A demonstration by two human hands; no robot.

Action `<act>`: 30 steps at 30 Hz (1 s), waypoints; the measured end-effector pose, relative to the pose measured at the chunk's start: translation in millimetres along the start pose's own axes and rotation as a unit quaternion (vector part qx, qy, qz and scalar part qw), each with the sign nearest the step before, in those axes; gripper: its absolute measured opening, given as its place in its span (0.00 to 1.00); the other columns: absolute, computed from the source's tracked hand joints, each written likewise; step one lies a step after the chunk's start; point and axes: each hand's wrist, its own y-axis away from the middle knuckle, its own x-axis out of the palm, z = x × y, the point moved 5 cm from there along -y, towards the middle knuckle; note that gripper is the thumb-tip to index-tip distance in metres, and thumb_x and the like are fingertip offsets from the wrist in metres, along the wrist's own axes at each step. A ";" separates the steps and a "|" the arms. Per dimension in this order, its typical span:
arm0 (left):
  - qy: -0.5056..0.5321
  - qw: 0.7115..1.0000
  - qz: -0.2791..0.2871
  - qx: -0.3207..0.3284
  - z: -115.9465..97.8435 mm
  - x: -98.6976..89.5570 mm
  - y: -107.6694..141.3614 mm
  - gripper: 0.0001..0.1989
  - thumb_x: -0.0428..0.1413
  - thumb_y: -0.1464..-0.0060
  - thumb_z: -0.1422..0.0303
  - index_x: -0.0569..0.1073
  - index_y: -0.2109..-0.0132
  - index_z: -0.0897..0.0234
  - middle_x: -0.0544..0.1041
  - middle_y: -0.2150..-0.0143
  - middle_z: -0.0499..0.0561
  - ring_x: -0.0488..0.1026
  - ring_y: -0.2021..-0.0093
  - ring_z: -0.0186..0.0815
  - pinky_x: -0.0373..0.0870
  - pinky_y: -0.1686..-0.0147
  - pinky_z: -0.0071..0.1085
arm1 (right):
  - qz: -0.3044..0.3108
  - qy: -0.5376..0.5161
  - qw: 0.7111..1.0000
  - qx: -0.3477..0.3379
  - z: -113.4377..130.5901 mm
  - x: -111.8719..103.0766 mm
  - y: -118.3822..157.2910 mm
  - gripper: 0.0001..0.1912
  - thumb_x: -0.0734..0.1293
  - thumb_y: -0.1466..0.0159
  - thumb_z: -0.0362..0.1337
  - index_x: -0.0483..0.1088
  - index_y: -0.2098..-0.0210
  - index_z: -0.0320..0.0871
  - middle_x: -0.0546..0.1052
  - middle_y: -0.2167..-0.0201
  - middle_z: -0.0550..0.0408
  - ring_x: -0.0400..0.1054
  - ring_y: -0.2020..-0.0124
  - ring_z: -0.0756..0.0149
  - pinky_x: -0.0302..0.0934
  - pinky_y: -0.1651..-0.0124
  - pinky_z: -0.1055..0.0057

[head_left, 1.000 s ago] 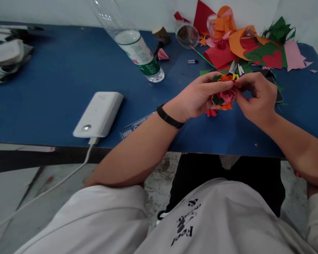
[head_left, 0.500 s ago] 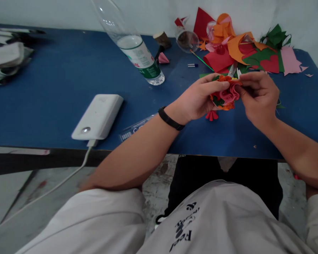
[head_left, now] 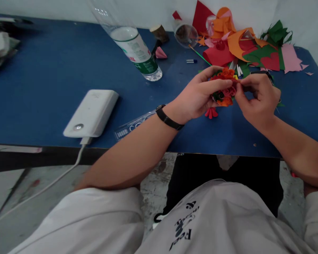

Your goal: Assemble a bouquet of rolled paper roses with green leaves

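Note:
A small bunch of paper flowers (head_left: pixel 226 95) in orange, red, pink and green is held up over the blue table. My left hand (head_left: pixel 198 93) wraps round it from the left, thumb lying across the front. At its right edge, the thumb and forefinger of my right hand (head_left: pixel 259 97) pinch a reddish piece of the bunch. Just below my left fingers lies a red fan-shaped paper piece (head_left: pixel 211 113). Behind the hands are scissors (head_left: pixel 233 64), partly covered, and some small white-capped items (head_left: pixel 239 72) that I cannot make out fully.
Cut coloured paper (head_left: pixel 241 46) is heaped at the back right, beside a clear cup (head_left: pixel 186 34). A water bottle (head_left: pixel 141 53) stands left of the hands. Nearer are a clear stencil ruler (head_left: pixel 132 125) and a white power bank (head_left: pixel 92 113) with its cable over the table's front edge.
The pink rolled piece that stood out at the bunch's right side now sits closer in. My right fingers have drawn together there. The view has shifted slightly.

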 end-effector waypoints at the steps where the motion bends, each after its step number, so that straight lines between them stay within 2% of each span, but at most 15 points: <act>1: 0.005 1.000 -0.004 0.000 -0.5 0.9 0.3 0.14 0.69 0.34 0.77 0.75 0.47 0.60 0.86 0.61 0.43 0.85 0.67 0.31 0.81 0.68 0.27 | 0.012 -0.008 1.000 -0.002 -1.7 0.7 0.6 0.06 0.68 0.16 0.43 0.78 0.47 0.58 0.89 0.60 0.57 0.84 0.66 0.58 0.83 0.57 0.58; 3: 0.001 1.000 -0.003 0.001 -1.5 1.9 0.5 0.13 0.68 0.33 0.78 0.75 0.49 0.61 0.85 0.63 0.42 0.83 0.68 0.30 0.80 0.68 0.27 | 0.052 -0.003 0.999 -0.012 -5.8 2.9 1.4 0.10 0.65 0.14 0.42 0.79 0.44 0.58 0.90 0.56 0.54 0.87 0.59 0.55 0.85 0.50 0.55; 6: -0.028 1.000 0.006 -0.001 -1.3 -0.6 -0.7 0.13 0.70 0.35 0.75 0.76 0.50 0.59 0.83 0.63 0.41 0.84 0.66 0.31 0.83 0.62 0.29 | 0.098 0.024 0.993 -0.054 -11.5 4.6 1.6 0.15 0.61 0.14 0.40 0.81 0.43 0.57 0.91 0.51 0.51 0.89 0.50 0.51 0.86 0.42 0.50; 8: -0.044 0.999 0.011 -0.003 -0.1 -4.5 -2.4 0.14 0.72 0.37 0.73 0.77 0.51 0.58 0.83 0.63 0.42 0.85 0.65 0.32 0.85 0.59 0.31 | 0.126 0.043 0.988 -0.074 -16.5 5.8 1.3 0.17 0.59 0.15 0.39 0.81 0.43 0.55 0.90 0.49 0.49 0.89 0.48 0.50 0.87 0.42 0.48; 11: -0.054 0.998 0.013 0.001 1.5 -10.3 -5.2 0.15 0.74 0.38 0.71 0.77 0.52 0.58 0.84 0.63 0.42 0.86 0.64 0.33 0.86 0.57 0.32 | 0.191 0.063 0.978 -0.053 -28.6 8.4 -0.4 0.17 0.61 0.16 0.42 0.82 0.42 0.54 0.90 0.47 0.46 0.88 0.44 0.47 0.86 0.39 0.44; 13: -0.057 0.998 0.016 0.006 1.9 -11.8 -6.3 0.15 0.75 0.38 0.71 0.77 0.51 0.57 0.84 0.62 0.42 0.87 0.62 0.35 0.87 0.55 0.33 | 0.241 0.051 0.968 -0.040 -35.0 9.4 -3.1 0.15 0.63 0.15 0.45 0.83 0.41 0.55 0.90 0.44 0.46 0.88 0.42 0.45 0.85 0.35 0.41; 15: -0.059 0.998 0.016 0.011 1.3 -11.5 -6.4 0.16 0.75 0.37 0.72 0.78 0.50 0.58 0.84 0.60 0.43 0.88 0.60 0.35 0.88 0.53 0.35 | 0.267 0.023 0.962 -0.056 -35.9 7.6 -7.7 0.16 0.62 0.14 0.46 0.83 0.41 0.55 0.90 0.44 0.47 0.88 0.41 0.46 0.85 0.35 0.41; 19: -0.054 0.999 0.006 0.006 -0.5 -8.0 -4.5 0.15 0.74 0.38 0.74 0.78 0.50 0.60 0.84 0.61 0.43 0.86 0.64 0.32 0.86 0.59 0.31 | 0.246 0.020 0.962 -0.120 -28.5 0.9 -16.6 0.16 0.61 0.12 0.45 0.81 0.42 0.56 0.91 0.47 0.52 0.88 0.46 0.52 0.86 0.41 0.48; 23: -0.062 0.998 0.018 0.003 -1.4 -4.5 -2.7 0.11 0.71 0.36 0.76 0.79 0.53 0.62 0.83 0.67 0.44 0.84 0.69 0.31 0.82 0.68 0.26 | 0.224 0.053 0.968 -0.099 -24.7 2.0 -17.8 0.14 0.61 0.11 0.46 0.80 0.44 0.56 0.90 0.47 0.52 0.87 0.45 0.52 0.84 0.39 0.48; 25: -0.074 0.997 0.028 0.004 -1.1 -4.5 -2.3 0.10 0.72 0.36 0.75 0.79 0.52 0.62 0.83 0.67 0.44 0.84 0.69 0.31 0.81 0.68 0.25 | 0.177 0.038 0.977 -0.114 -19.5 1.0 -17.9 0.10 0.64 0.12 0.44 0.79 0.46 0.56 0.90 0.50 0.51 0.87 0.48 0.53 0.84 0.43 0.50; 27: -0.085 0.996 0.035 0.006 -0.9 -4.9 -2.1 0.11 0.73 0.35 0.74 0.80 0.50 0.62 0.83 0.65 0.44 0.84 0.69 0.30 0.80 0.67 0.25 | 0.125 0.013 0.983 -0.134 -14.3 -0.3 -17.6 0.05 0.67 0.15 0.42 0.76 0.48 0.55 0.87 0.56 0.52 0.85 0.56 0.55 0.83 0.52 0.54; 30: -0.089 0.995 0.036 0.014 -2.4 -4.4 -1.2 0.13 0.72 0.34 0.74 0.80 0.46 0.61 0.84 0.62 0.43 0.84 0.68 0.29 0.79 0.67 0.25 | 0.078 0.005 0.987 -0.138 -11.6 -0.8 -16.4 0.04 0.66 0.16 0.43 0.73 0.48 0.56 0.81 0.62 0.55 0.79 0.63 0.55 0.80 0.59 0.55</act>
